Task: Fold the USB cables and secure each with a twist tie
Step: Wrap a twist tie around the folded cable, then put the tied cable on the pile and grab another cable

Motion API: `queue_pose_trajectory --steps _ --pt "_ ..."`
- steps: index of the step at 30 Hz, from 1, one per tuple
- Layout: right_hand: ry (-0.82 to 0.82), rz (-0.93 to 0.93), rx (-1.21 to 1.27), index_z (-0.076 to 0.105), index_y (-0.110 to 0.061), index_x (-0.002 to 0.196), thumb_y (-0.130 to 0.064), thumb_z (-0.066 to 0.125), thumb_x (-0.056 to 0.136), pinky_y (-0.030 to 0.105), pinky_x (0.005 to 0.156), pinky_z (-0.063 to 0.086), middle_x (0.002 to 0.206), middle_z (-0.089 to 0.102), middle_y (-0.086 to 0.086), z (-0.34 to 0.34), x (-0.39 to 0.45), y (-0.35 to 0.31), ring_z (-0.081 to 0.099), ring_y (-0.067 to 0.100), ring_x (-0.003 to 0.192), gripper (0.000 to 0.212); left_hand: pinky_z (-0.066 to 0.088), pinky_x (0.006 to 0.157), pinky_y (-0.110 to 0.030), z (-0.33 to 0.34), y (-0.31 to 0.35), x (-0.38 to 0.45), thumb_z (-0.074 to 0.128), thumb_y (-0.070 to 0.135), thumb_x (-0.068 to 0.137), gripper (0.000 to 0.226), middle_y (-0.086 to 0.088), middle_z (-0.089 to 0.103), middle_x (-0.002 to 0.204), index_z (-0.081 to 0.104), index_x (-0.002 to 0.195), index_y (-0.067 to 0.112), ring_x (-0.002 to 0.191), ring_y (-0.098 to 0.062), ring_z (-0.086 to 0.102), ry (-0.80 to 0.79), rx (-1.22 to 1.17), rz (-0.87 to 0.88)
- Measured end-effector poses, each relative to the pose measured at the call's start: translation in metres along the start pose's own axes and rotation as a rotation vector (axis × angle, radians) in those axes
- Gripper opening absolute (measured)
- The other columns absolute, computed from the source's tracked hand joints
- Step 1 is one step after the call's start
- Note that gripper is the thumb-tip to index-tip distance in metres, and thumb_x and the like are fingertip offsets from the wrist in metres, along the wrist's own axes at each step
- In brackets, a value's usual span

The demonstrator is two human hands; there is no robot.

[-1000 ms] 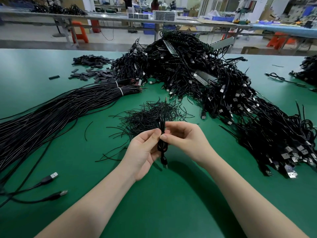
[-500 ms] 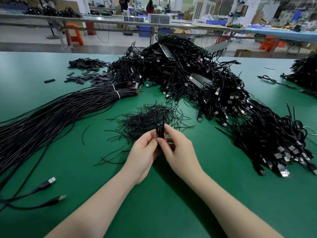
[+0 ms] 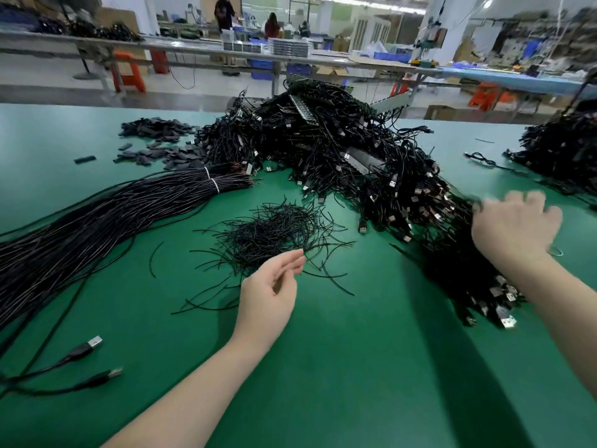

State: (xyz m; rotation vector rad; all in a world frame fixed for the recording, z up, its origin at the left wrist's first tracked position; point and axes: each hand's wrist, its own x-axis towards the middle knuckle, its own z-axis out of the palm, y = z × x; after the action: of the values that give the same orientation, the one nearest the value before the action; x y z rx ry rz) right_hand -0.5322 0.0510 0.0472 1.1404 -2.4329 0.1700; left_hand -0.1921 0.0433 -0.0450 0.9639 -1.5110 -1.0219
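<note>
Head view: the left hand [image 3: 268,295], loosely open and empty, hovers beside the twist ties [image 3: 274,231]; the blurred right hand [image 3: 517,227], fingers spread, is over the USB cables [image 3: 371,163] on the green table [image 3: 355,367].

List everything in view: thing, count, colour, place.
table: one, green, under everything
tied cable pile: one heap, black, centre to right
twist ties: loose heap, black, centre
straight cable bundle: one, black, white bands, left
loose USB plugs: two, black and silver, lower left
flat pieces: scattered, dark, far left
second cable heap: one, black, far right
left hand: open, beside the ties
right hand: blurred, fingers spread, over the pile
</note>
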Motion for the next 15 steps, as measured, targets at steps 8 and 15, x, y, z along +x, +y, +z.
queue_pose_trajectory --steps 8,15 --pt "-0.444 0.193 0.192 0.03 -0.022 0.15 -0.052 0.018 0.099 0.054 0.117 0.009 0.162 0.008 0.01 0.018 0.008 0.017 0.019 0.036 0.145 0.06 0.051 0.085 -0.015 -0.011 -0.001 0.006 0.051 0.001 0.095 0.047 0.021 0.069 0.107 0.063 0.11 0.044 0.105 0.002 0.063 0.147 0.157 0.151" --pt "-0.072 -0.237 0.57 0.047 -0.014 0.14 -0.042 0.044 0.098 0.052 0.111 0.029 0.146 0.043 0.017 -0.012 -0.06 -0.079 0.039 0.03 0.135 0.05 0.046 0.055 -0.01 -0.052 0.019 0.044 0.052 0.0 0.09 0.047 0.022 0.06 0.111 0.057 0.12 0.036 0.065 0.011 0.057 0.286 0.094 -0.044"
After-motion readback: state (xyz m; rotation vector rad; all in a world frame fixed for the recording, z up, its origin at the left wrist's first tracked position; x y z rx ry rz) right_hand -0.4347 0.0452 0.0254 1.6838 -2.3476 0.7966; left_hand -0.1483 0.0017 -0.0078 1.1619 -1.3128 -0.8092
